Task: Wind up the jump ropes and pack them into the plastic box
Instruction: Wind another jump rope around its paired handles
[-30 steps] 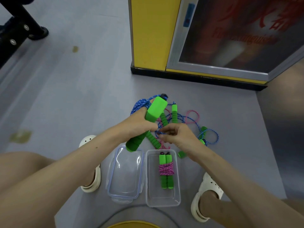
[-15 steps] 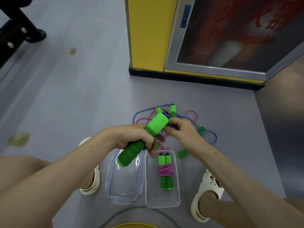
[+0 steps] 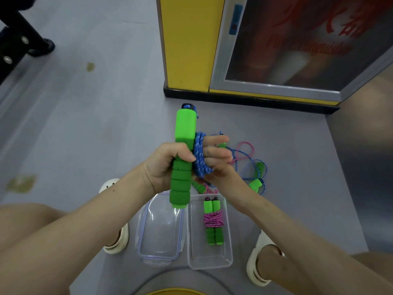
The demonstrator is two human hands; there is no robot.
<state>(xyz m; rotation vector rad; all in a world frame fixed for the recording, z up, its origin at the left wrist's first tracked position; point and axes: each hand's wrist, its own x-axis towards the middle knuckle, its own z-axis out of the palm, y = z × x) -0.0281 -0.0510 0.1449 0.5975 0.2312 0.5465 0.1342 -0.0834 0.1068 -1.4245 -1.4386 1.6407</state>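
Handle stood twelve-to-six, gripped by left hand.
Blue rope coiled at its three o'clock; right hand beneath, fingers hidden.

Head cam, looks fwd/down, close on floor

handle: matt foam | blue rope: braided cord | box: clear glossy plastic
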